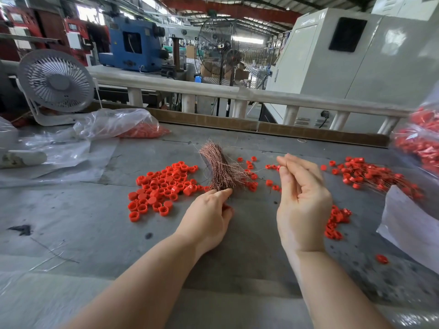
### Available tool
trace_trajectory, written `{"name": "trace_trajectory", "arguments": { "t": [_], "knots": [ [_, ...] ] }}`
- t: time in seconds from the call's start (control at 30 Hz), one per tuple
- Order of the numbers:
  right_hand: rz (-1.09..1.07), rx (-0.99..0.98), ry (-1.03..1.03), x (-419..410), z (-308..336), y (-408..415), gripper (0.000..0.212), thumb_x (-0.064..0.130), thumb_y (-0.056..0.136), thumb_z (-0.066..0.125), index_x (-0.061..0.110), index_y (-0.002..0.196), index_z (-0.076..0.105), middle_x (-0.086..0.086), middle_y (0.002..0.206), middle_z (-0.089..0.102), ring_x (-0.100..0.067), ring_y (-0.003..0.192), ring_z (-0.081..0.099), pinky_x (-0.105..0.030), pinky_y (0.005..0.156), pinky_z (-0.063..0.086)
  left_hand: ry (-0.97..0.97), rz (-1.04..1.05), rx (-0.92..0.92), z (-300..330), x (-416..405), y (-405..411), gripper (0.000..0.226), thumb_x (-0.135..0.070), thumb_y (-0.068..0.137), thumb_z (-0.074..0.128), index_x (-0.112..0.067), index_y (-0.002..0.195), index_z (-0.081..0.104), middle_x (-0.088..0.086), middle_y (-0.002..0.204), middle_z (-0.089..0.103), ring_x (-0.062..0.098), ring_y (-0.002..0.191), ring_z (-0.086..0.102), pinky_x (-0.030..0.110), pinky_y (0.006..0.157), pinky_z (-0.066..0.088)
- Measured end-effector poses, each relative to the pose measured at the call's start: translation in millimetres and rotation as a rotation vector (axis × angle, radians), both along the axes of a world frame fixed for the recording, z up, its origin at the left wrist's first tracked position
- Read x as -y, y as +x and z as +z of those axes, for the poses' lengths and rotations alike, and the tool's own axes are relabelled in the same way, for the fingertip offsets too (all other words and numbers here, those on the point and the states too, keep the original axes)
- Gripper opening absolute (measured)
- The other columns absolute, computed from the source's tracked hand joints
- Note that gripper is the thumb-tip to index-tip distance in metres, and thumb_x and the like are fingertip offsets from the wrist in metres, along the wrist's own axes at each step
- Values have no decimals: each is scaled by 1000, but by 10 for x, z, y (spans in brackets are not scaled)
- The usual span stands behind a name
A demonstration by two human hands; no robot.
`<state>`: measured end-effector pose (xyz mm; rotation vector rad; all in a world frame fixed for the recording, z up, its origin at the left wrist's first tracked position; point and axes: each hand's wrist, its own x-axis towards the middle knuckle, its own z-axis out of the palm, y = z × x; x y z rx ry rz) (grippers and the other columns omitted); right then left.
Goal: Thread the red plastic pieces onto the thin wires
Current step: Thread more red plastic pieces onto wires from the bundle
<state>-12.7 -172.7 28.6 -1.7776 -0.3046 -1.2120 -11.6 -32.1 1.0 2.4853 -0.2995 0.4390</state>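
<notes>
Wire bundle (219, 170) lengthwise away (fanned)

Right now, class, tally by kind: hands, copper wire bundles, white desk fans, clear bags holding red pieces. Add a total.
Bare hands: 2, left hand, right hand
Bundle of thin copper-coloured wires: 1
White round plastic desk fan: 1
Clear plastic bags holding red plastic pieces: 2
Total: 6

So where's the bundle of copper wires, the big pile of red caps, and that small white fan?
bundle of copper wires (219, 169): head view, middle of the bundle.
pile of red caps (161, 186): head view, centre of the heap.
white fan (57, 80): head view, its hub.
</notes>
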Motion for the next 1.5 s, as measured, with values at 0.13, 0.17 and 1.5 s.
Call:
{"name": "trace_trajectory", "arguments": {
  "t": [0.13,0.17,1.5],
  "knots": [
    [-4,32,-27,3,-6,1,19,0,89,53,-1,100,69,-4,100,59,-14,96,58,-18,91,45,-5,7,8,-3,1,4,47,-23,94,48,-19,141,39,1,129,53,18,121,45,16,92,27],
    [-1,34,-41,1,-10,0,20,0,89,53,-1,100,69,-5,100,59,-14,96,59,-15,91,44,-8,10,5,-4,1,6,47,-23,95,48,-19,141,38,1,130,52,18,121,45,16,93,27],
    [1090,-1225,177,28,42,-72,29,-1,85,47,5,66,67,2,42,37,-4,28,26,-10,32,17,71,-15,-34,40,-14,-28,55,-22,93,48,-17,144,30,2,137,46,16,130,38,15,97,23]
  ]
}}
